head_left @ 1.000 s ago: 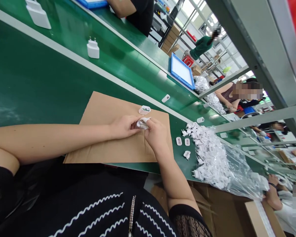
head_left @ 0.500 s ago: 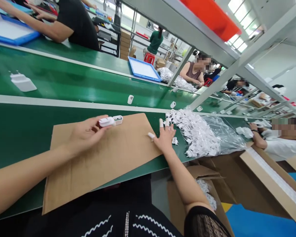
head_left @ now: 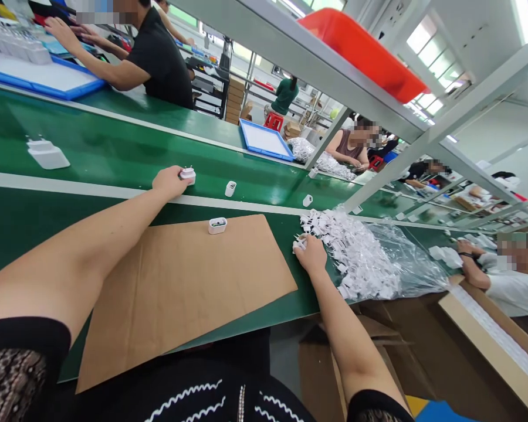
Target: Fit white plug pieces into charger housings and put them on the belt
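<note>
Left hand [head_left: 171, 181]: extended over the white rail [head_left: 255, 207]; fingers clamped on a white charger [head_left: 188, 175], prongs up, at the green strip [head_left: 268, 181]. Contact between charger and strip: cannot tell.
Right hand [head_left: 312, 253]: at the near side of the loose heap; fingers bent over small white plug pieces [head_left: 298, 244]. Whether they are clamped: cannot tell.
Cardboard sheet [head_left: 193, 293]: flat on the green worktop [head_left: 286, 240]; carries one open white housing [head_left: 217, 225] near its far edge.
Heap [head_left: 361, 258]: white plug pieces, just right of the right hand, spilling from a clear bag [head_left: 416, 264].
Strip contents: a white plug [head_left: 48, 155] lying well to the left; two white housings, one [head_left: 230, 188] nearer the left hand, one [head_left: 307, 201] nearer the heap.
Obstructions: metal post [head_left: 382, 170] rising beyond the heap; red bin [head_left: 365, 53] overhead on the frame.
Far side: blue-rimmed tray [head_left: 266, 140]; at left, a co-worker in a black shirt [head_left: 167, 61] beside a second blue tray [head_left: 74, 82].
Hidden: the sheet's far left corner, behind the left forearm; most of the pieces under the right fingers.
Cut off: the second tray, at the left edge.
Hard to make out: individual pieces deep in the heap; the inside of the open housing.
</note>
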Tool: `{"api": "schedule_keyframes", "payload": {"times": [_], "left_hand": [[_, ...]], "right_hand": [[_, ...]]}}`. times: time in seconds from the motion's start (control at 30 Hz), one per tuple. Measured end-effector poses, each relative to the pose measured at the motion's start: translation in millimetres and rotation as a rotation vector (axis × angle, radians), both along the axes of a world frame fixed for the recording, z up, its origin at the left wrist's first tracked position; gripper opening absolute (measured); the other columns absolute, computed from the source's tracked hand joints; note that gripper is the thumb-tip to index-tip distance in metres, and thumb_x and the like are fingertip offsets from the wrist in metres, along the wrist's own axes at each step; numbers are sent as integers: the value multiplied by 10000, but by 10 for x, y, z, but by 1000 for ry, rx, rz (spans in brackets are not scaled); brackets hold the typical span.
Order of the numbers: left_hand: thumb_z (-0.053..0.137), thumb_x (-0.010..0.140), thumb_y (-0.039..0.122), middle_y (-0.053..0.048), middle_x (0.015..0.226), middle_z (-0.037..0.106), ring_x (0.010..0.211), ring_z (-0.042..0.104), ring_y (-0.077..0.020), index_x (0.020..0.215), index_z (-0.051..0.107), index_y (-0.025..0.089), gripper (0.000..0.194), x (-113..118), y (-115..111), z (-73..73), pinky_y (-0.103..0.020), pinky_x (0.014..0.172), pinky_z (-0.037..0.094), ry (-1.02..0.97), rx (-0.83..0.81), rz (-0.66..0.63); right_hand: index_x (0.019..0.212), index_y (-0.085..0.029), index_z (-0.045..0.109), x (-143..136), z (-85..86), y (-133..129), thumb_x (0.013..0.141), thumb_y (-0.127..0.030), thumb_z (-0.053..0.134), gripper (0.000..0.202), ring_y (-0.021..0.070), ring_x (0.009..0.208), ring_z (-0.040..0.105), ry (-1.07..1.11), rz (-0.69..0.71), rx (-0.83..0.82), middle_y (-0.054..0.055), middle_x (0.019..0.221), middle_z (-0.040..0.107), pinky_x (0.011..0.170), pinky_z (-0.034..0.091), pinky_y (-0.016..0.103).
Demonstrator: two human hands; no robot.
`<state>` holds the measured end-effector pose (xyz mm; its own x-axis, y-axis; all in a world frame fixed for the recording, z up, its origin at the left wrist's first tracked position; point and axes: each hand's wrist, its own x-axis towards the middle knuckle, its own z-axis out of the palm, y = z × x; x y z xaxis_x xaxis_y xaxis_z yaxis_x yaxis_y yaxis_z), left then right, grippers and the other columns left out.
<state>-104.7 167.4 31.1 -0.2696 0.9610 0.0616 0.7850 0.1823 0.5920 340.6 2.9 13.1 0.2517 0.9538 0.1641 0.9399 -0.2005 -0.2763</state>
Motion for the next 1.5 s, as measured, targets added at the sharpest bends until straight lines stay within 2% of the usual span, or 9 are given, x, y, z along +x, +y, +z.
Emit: {"api": "schedule_keyframes", "payload": {"times": [0.2, 0.3, 0.43, 0.6, 0.77, 0.93, 1.07, 1.23, 1.5], "left_hand": [[682, 806, 357, -212, 1468, 548, 1353, 460, -433, 1415, 551, 108, 670, 137, -76, -12, -570, 1114, 402, 96, 377, 114], [618, 859, 324, -147, 1573, 460, 1415, 410, -384, 1490, 495, 143, 668, 334, -59, 18, -513, 1200, 318, 197, 447, -189], [636, 797, 223, -119, 1707, 251, 1522, 283, -370, 1590, 388, 161, 833, 628, 133, 30, -454, 1237, 247, 429, 175, -545], [528, 865, 172, -127, 1520, 505, 1278, 590, -279, 1309, 691, 181, 473, 754, 277, 72, -332, 1041, 451, 556, -64, -632], [593, 926, 437, -122, 1349, 572, 1126, 627, -320, 1233, 711, 234, 387, 690, -145, 386, -378, 902, 493, 417, 208, -509], [718, 847, 577, -52, 1134, 682, 1035, 639, -259, 1067, 719, 283, 368, 864, -1152, 595, -333, 849, 473, 109, 327, -618], [796, 789, 540, -40, 902, 704, 828, 637, -215, 913, 691, 234, 346, 1097, -1760, 250, -311, 719, 454, -83, 225, -798], [816, 781, 452, -47, 879, 700, 766, 618, -201, 903, 688, 195, 312, 1224, -1946, -221, -314, 668, 451, -255, 100, -689], [779, 774, 429, -6, 771, 651, 647, 557, -167, 983, 698, 209, 314, 1185, -1972, -364, -306, 594, 437, -515, 76, -649]], "right_hand": [[876, -217, 670, 62, 217, 82, 634, -206, 643, 244, 286, 983, 620, 382, -36, 65, 66, 941, 688, 838, 465, 371], [953, -220, 655, -58, 294, 169, 686, -277, 619, 275, 236, 906, 654, 703, -29, 91, 52, 950, 707, 755, 512, 325], [1013, -213, 638, -307, 283, 252, 810, -321, 565, 241, 156, 814, 683, 1268, 50, -3, 39, 918, 725, 580, 514, 208], [982, -174, 627, -510, 143, 217, 848, -206, 560, 153, 146, 846, 698, 1899, 103, -212, 52, 875, 730, 505, 499, 147], [1005, -189, 626, -579, 111, 167, 942, -269, 554, 125, 115, 780, 705, 2124, -5, -318, 19, 877, 729, 468, 488, 127], [951, -202, 653, -692, 161, 102, 776, -281, 741, 211, 125, 692, 693, 1901, 31, -213, -6, 776, 702, 436, 482, 147], [993, -192, 686, -858, 187, -44, 626, -334, 845, 424, 137, 633, 648, 1574, 188, -136, 0, 732, 681, 405, 453, 176], [1081, -231, 655, -1047, 203, -268, 749, -448, 759, 410, 100, 487, 538, 1166, 349, -139, -21, 779, 669, 373, 392, 205], [1152, -231, 688, -1209, 452, -445, 883, -198, 545, 307, 181, 839, 662, 337, 652, -67, 44, 1050, 736, 758, 506, 286]]}}
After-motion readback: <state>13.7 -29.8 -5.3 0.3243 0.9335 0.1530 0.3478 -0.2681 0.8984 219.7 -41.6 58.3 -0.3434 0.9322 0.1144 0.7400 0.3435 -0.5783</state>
